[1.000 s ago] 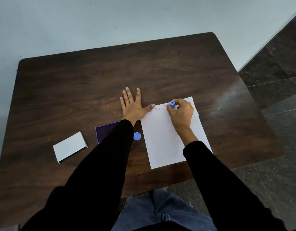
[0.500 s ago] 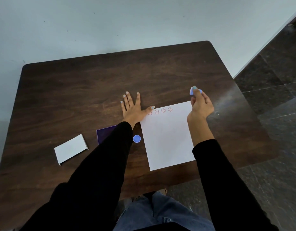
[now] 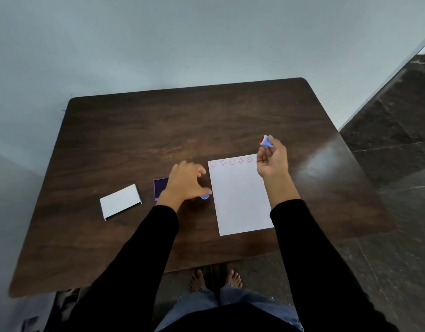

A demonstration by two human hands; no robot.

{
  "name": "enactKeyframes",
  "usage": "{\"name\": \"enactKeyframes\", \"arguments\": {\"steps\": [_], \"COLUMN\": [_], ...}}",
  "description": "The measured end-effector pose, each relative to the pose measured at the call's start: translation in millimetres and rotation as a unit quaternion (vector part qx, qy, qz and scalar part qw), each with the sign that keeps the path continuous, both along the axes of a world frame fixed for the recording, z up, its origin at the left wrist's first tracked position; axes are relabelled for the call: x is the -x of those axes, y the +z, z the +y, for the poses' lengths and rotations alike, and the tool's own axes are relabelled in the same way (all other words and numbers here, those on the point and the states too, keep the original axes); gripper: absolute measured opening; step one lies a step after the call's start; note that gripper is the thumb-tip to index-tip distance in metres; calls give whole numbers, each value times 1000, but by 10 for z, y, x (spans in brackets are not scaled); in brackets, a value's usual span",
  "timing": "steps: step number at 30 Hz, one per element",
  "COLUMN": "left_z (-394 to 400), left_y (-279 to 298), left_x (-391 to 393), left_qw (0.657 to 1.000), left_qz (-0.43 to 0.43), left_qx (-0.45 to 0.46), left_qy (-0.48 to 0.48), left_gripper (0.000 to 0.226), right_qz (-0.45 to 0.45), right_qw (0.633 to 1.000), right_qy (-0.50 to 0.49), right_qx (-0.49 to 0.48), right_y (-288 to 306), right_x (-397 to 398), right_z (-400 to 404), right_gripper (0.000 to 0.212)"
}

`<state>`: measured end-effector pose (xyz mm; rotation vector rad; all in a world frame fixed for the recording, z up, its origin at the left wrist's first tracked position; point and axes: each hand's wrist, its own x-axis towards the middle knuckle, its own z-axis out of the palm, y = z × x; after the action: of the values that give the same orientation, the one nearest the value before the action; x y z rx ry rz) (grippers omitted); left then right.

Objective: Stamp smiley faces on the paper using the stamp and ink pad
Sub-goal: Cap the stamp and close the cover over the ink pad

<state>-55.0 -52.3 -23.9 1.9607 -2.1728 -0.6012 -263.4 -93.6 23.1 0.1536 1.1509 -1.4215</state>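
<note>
- Right hand point(image 3: 272, 161) pinches the stamp point(image 3: 266, 141) above the paper's point(image 3: 241, 197) one-o'clock corner.
- Left hand point(image 3: 185, 182), fingers curled, seemingly reaches the blue cap point(image 3: 205, 196) at the paper's nine o'clock; blurred.
- Five smiley faces point(image 3: 232, 161); one ink pad point(image 3: 160, 188).

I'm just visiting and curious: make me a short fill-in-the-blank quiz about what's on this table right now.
1. The paper shows ____ red smiley faces along its top edge.
2. The stamp is held in the person's ____ hand, lifted off the sheet.
3. The left hand reaches over a small round ____ cap.
4. The white box lies ____ of the paper.

Answers: five; right; blue; left
</note>
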Motion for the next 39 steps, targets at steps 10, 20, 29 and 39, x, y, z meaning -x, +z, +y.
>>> {"name": "enactKeyframes", "arguments": {"steps": [10, 20, 29, 39], "left_z": [219, 137, 216, 390], "left_y": [-126, 111, 111, -79], "left_x": [54, 3, -21, -150], "left_qw": [996, 924, 878, 849], "left_qz": [-90, 299, 387, 409], "left_qx": [-5, 34, 50, 56], "left_qy": [0, 235, 279, 331], "left_gripper": [37, 27, 28, 30], "right_qz": [23, 66, 279, 371], "right_qw": [995, 969, 883, 835], "right_qy": [91, 233, 366, 386], "right_qx": [-13, 43, 93, 128], "right_y": [32, 54, -165, -454], "right_x": [-319, -624, -1020, -1230], "right_z": [135, 123, 241, 412], "right_gripper": [31, 16, 20, 12]}}
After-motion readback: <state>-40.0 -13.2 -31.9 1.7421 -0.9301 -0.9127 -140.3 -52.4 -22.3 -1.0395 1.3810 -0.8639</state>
